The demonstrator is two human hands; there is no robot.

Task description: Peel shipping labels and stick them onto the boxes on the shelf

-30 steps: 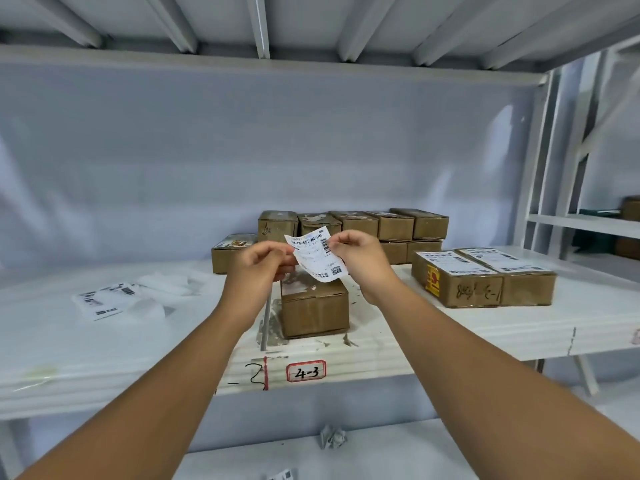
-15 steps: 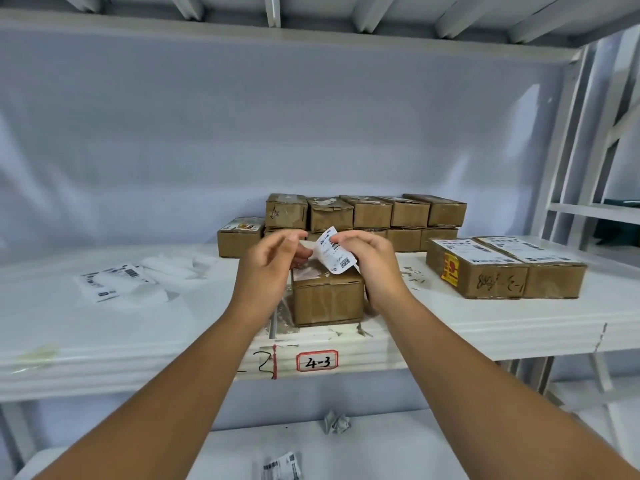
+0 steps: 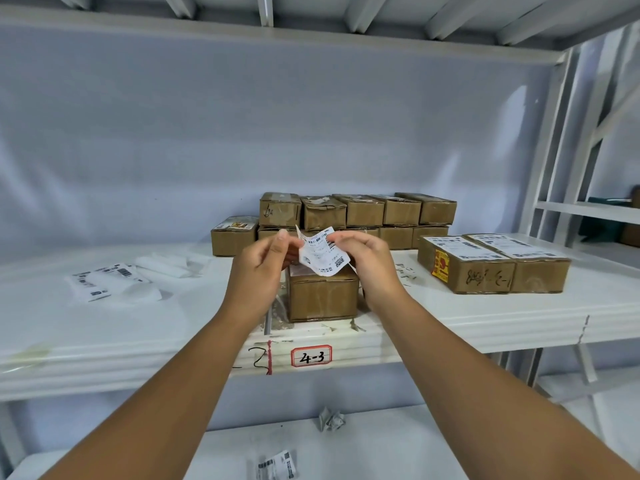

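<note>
The white paper shipping label (image 3: 320,252), printed with black barcodes and a square code, is curled and tilted. You pinch it at its side edges between your left hand (image 3: 263,268) and right hand (image 3: 367,261). It hangs just above the small brown cardboard box (image 3: 322,296), which stands upright near the front edge of the white shelf (image 3: 104,341). Behind it, the stacked brown cardboard boxes (image 3: 360,211) form two tiers. At right, the two larger brown boxes (image 3: 485,268) touch side by side, each labelled on top. At left, loose white label sheets (image 3: 104,278) lie flat.
</note>
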